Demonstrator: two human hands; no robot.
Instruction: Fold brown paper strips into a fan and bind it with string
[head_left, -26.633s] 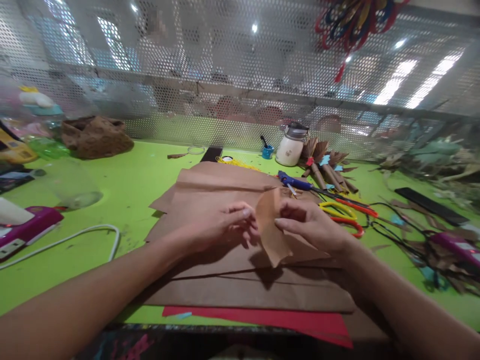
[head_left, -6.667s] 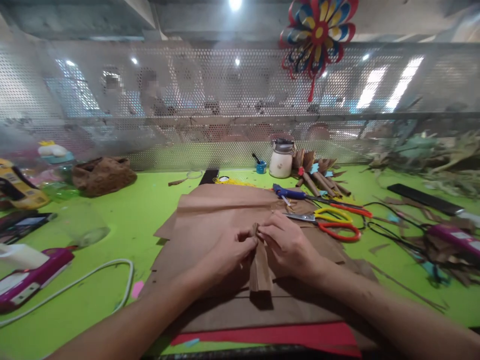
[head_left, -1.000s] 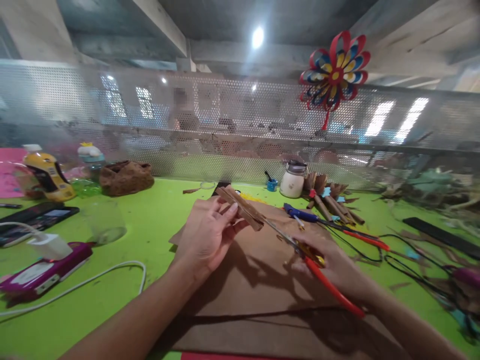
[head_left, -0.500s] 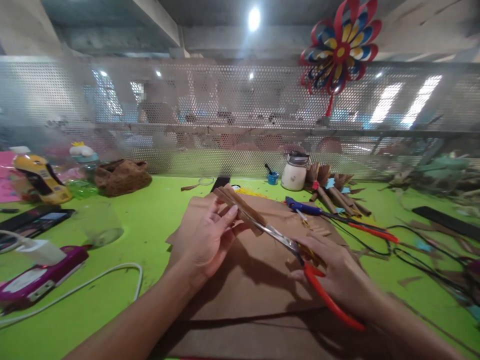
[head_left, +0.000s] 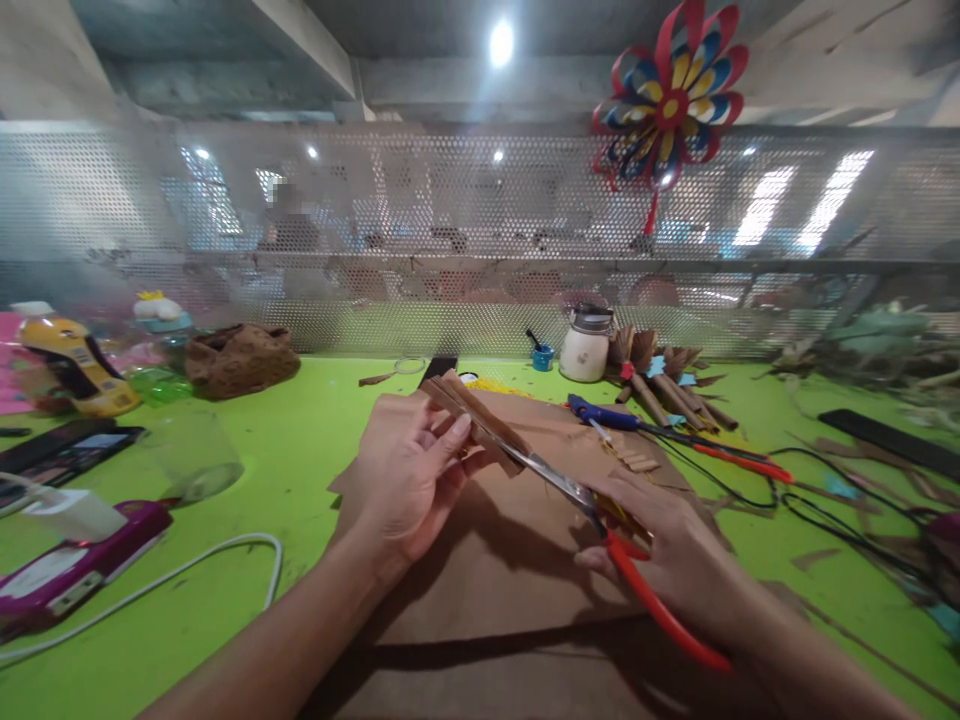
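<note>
My left hand [head_left: 416, 470] pinches a folded strip of brown paper [head_left: 484, 425] between thumb and fingers, above a large brown paper sheet [head_left: 480, 590]. Red-handled scissors [head_left: 566, 482] are in my right hand [head_left: 652, 540], their blades pointing up and left and lying along the strip. The blades look nearly closed on the paper. Part of the handle is hidden behind my right fingers. Just beyond that hand, a blue hot glue gun [head_left: 607, 412] lies on the sheet.
Rolled brown paper pieces [head_left: 667, 390] lie beside a white jar [head_left: 585, 345] and a small blue pot [head_left: 542, 355]. On the left are a clear cup [head_left: 199, 460], a purple power strip [head_left: 112, 550] and a white cable [head_left: 247, 540]. Black cords [head_left: 810, 500] run across the right side.
The scissor blades appear to have drawn closer together on the paper strip. Both hands keep almost the same place, and the whole view has shifted slightly.
</note>
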